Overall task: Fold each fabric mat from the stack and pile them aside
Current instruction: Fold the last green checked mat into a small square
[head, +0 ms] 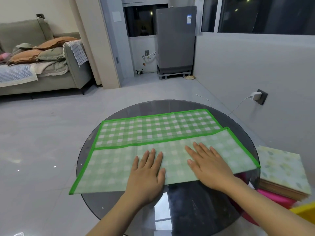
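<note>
A green checked fabric mat (153, 130) with a bright green border lies spread across a round dark glass counter (196, 206). Its near portion is turned over onto itself, showing a paler underside, and the folded edge runs roughly left to right across the middle of the mat. The near left corner of the mat hangs just past the rim of the counter, and its right end reaches the rim on the other side.

Both hands rest on the pale folded part, palms down. The left hand (147, 172) lies flat with fingers together and pointing away from the person, its heel at the near edge of the mat. The right hand (207, 164) lies beside it, close but apart, fingers slightly spread and angled up to the left. Neither hand grips anything; both are open and pressed flat on the fabric.

To the right of the counter and lower down sits a stack of mats (283, 171), the top one pale with a leaf print, with pink fabric (272, 198) under it and a yellow piece (305, 209) at the near corner. A grey sofa (51, 77) piled with bedding stands far left across the tiled floor (51, 133)
</note>
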Available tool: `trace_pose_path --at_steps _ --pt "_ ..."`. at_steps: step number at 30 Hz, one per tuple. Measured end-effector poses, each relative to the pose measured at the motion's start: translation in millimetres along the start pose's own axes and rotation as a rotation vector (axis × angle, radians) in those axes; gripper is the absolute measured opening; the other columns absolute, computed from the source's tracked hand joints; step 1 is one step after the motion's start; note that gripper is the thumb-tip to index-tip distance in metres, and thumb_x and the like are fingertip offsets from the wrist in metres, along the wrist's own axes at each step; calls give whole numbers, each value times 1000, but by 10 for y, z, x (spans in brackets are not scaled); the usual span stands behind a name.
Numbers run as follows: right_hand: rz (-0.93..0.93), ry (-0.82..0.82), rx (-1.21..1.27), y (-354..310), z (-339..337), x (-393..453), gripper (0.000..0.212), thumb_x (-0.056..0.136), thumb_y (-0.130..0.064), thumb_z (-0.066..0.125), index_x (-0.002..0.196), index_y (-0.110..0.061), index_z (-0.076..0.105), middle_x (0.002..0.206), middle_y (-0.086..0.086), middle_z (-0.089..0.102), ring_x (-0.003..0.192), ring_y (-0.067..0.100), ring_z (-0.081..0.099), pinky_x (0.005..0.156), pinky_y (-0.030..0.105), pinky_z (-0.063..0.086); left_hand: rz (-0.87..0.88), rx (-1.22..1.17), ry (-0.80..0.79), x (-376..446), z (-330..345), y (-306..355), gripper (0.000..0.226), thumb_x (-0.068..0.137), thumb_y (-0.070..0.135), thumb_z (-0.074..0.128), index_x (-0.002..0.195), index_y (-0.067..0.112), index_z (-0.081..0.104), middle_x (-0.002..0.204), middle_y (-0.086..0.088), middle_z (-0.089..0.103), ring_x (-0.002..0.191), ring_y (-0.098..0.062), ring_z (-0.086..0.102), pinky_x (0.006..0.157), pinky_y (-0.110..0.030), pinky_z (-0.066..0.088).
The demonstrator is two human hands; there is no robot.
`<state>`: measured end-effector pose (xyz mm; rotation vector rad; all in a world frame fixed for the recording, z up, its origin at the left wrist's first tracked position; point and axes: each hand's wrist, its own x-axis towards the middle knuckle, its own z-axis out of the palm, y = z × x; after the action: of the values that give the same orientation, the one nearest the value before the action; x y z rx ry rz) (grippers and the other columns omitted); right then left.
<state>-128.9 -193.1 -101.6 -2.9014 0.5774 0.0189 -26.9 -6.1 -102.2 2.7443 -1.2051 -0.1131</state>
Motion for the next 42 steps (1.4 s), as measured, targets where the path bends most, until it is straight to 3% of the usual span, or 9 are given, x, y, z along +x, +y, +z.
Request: trace_pose_path --at_steps 3,6,12,19,24,27,33,38,42 --pt "92 4 -10 283 -69 -53 54 98 -49 12 148 -36 -4 157 -6 -11 144 10 -13 117 33 -9 3 6 -2 -3 11 -6 56 96 45 3 150 32 -7 157 8 -16 145 -11 -16 118 -37 -10" --pt "165 11 -23 529 -126 -111 56 97 -50 13 148 -34 -4 157 -4 -11 144 11 -12 116 32 -9 9 15 1 1 28 -10 77 76 55 -15 150 33 -8 157 9 -16 145 -10 -16 118 -37 -10" --pt "181 4 -6 570 -151 -139 57 98 -50 14 149 -31 -2 158 -1 -11 144 12 -12 115 31 -9 6 -2 3 6 38 -3 88 65 56 -20 150 34 -6 157 9 -14 145 -10 -15 119 -37 -10" --pt "-22 27 81 -23 -171 -6 54 100 -42 16 149 -30 1 158 -2 -8 144 11 -12 117 31 -9 -17 14 -19 4 -8 30 54 101 41 13 150 31 -4 158 5 -12 146 -13 -13 119 -40 -8" --pt "-150 -20 75 -417 -7 119 53 100 -42 17 149 -31 2 158 -4 -6 144 9 -10 117 31 -8 -14 12 -13 18 21 17 56 98 46 9 151 30 -2 159 5 -10 146 -12 -11 119 -39 -9" --pt "-152 -19 29 -448 51 148 53 100 -43 17 149 -32 3 158 -5 -6 144 9 -9 116 31 -9 7 -6 -1 12 32 -33 81 75 58 -12 151 31 0 159 7 -8 146 -11 -9 118 -37 -8" --pt "-146 -36 3 -434 54 140 52 99 -44 13 149 -34 -1 157 -8 -9 143 6 -12 116 30 -10 -75 -13 23 -100 -33 -457 53 100 45 15 150 37 0 158 12 -8 145 -8 -11 119 -38 -7" --pt "-150 -36 4 -434 61 144 52 99 -44 12 148 -35 -3 157 -9 -10 143 5 -13 116 29 -11 -175 2 29 -276 -81 -898 73 77 63 -10 147 47 0 157 16 -8 145 -7 -11 118 -39 -8" --pt "-150 -35 2 -434 60 142 52 99 -44 12 148 -35 -3 157 -9 -10 143 5 -13 116 29 -10 -217 -3 27 -350 -124 -1034 62 86 61 0 147 48 0 157 16 -8 145 -7 -11 118 -40 -8"
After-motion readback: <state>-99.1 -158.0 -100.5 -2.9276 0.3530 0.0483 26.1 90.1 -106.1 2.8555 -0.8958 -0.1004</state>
